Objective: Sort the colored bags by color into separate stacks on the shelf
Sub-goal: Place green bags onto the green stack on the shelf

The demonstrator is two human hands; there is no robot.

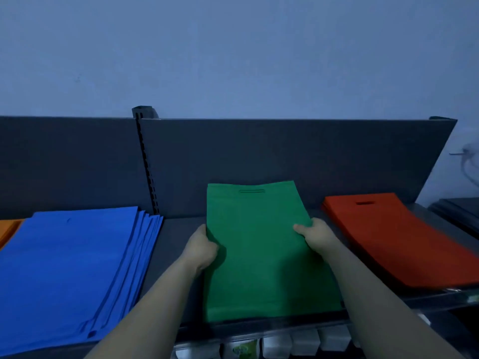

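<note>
At the centre of the frame, a green bag (261, 252) lies flat on a dark shelf (176, 229). The left hand (202, 248) pinches its left edge and the right hand (315, 235) pinches its right edge, likely to square it up. A blue stack (70, 268) fills the lower left; an orange-red stack (396, 242) sits at right, kept apart by colour.

Single head view, close above shelf (178, 234), facing forward-down toward back panel (259, 156) and wall (233, 55).
</note>
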